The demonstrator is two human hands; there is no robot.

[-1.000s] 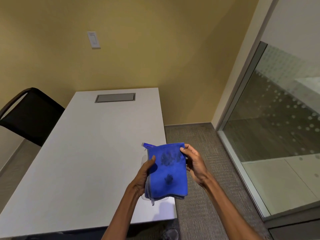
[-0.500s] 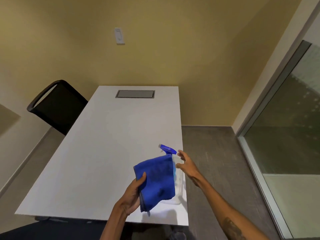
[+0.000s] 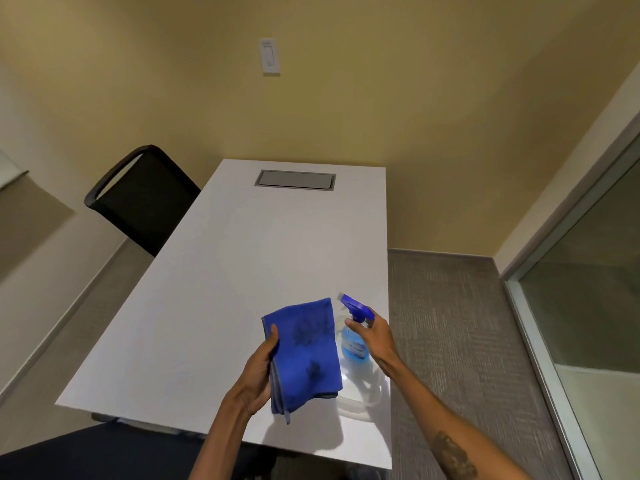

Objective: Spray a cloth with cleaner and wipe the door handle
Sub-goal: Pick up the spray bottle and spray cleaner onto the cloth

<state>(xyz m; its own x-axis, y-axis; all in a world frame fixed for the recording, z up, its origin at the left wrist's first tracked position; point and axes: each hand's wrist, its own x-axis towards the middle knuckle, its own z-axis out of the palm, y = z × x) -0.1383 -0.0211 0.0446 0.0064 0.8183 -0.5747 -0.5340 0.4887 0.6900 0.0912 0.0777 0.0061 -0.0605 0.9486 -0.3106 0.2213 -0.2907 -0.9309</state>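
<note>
My left hand [image 3: 258, 372] grips a folded blue cloth [image 3: 304, 348] by its left edge, holding it above the near right part of the white table [image 3: 242, 271]. Dark damp patches show on the cloth. Just right of it a clear spray bottle [image 3: 351, 349] with blue liquid and a blue trigger head stands on the table. My right hand [image 3: 375, 336] wraps the bottle's neck, thumb in front and fingers behind. The cloth hides the bottle's lower left side. No door handle is in view.
A black chair [image 3: 138, 199] stands at the table's far left. A grey hatch [image 3: 295, 180] is set into the table's far end. A light switch [image 3: 269, 57] is on the yellow wall. A glass partition [image 3: 588, 289] runs along the right, with grey carpet in front of it.
My right hand let go of the cloth and moved right onto the spray bottle's neck. The left hand kept the cloth. The view swung left, away from the glass.
</note>
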